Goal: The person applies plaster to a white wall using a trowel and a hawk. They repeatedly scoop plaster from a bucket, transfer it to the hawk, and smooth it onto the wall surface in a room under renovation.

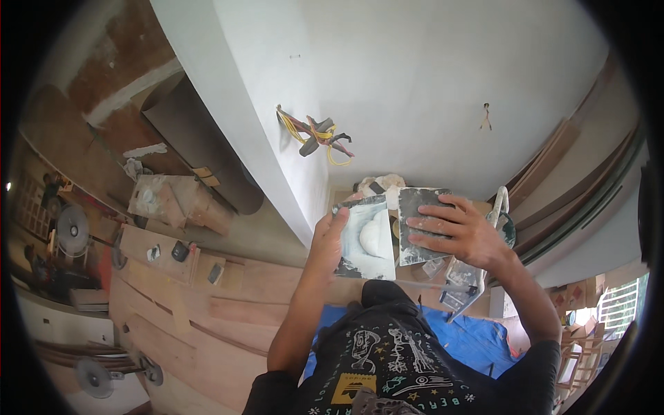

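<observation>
Holding a flat plate in each of the two hands, the person works a white paste in front of the torso, close to an unfinished wall (401, 76). The left hand (325, 238) grips the smeared plate (356, 270) by its left edge, thumb laid over the upper face. On that face sits the white paste (375, 238), gathered into a rounded mound toward the right side, with a thinner coat around it. The right hand (477, 235) spreads its fingers across the face of the grey plate (415, 252); its thumb is hidden, so I cannot tell exactly how it clasps from behind. The two plates stand just beside each other, and whether their lower edges touch is hard to tell.

Judging by the mound, the step in hand is gathering or portioning paste between the plates. The next move seems to call for a steady left plate, tilted little so the mound does not slide off, and a secure right grip that brings an edge cleanly to the paste. Loose wires (318, 135) hang from the wall nearby, clear of both hands.
</observation>
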Demonstrator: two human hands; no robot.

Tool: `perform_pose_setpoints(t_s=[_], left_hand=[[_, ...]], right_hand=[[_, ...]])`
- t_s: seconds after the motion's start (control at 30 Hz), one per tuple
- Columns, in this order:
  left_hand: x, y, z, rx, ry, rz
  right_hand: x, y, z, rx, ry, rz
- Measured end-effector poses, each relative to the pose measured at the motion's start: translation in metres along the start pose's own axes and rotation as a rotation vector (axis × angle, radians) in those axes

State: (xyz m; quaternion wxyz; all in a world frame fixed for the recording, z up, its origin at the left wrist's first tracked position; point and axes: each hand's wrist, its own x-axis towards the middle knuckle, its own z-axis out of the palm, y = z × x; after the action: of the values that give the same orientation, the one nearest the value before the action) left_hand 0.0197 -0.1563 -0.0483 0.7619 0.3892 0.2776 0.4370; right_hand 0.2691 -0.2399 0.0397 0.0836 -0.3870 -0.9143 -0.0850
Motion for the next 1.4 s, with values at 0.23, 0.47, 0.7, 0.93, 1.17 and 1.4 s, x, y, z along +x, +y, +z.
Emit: perform_pose_setpoints(t_s=[0.23,0.47,0.7,0.93,1.17,1.4], left_hand=[[0.029,-0.004,-0.001,0.066,-0.009,-0.002],[0.077,-0.015,0.004,-0.021,0.214,-0.06],[0.162,-0.055,0.061,-0.267,-0.022,-0.058],[0.247,-0.051,0.08,-0.31,0.205,-0.187],[0.285,-0.04,0.072,-0.406,0.149,-0.175],[0.301,-0.039,0.053,-0.339,0.106,-0.275]], right_hand=[[0.024,0.009,0.025,0.058,0.004,-0.001],[0.008,0.07,0.041,0.279,0.222,0.222],[0.027,0.093,0.076,0.406,0.463,0.478],[-0.015,0.222,0.121,0.344,0.225,0.782],[-0.052,0.258,0.213,1.65,1.142,1.568],[-0.042,0.246,0.224,1.986,1.503,1.486]])
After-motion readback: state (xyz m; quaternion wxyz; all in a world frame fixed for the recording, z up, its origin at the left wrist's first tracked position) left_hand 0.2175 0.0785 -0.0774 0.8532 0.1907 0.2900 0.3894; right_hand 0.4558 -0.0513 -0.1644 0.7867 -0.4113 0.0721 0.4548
